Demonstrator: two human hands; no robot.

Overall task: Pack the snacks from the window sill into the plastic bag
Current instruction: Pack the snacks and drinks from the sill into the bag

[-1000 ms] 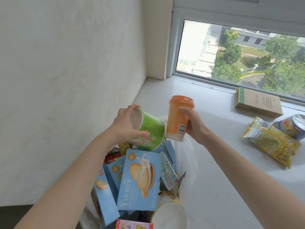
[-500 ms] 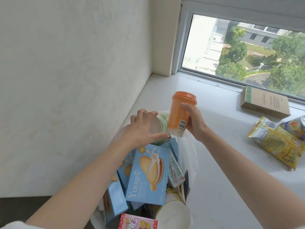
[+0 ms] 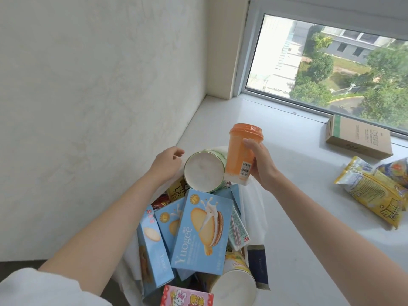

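The right hand (image 3: 261, 164) grips an orange cup (image 3: 241, 154) upright, fingers curled round its side, just above the plastic bag (image 3: 254, 208) at the window sill's (image 3: 298, 195) edge. Touching the cup's left side, a green tub (image 3: 204, 171) lies tipped on the boxes in the bag. The left hand (image 3: 165, 163) hovers beside the tub, fingers loosely curled, holding nothing.
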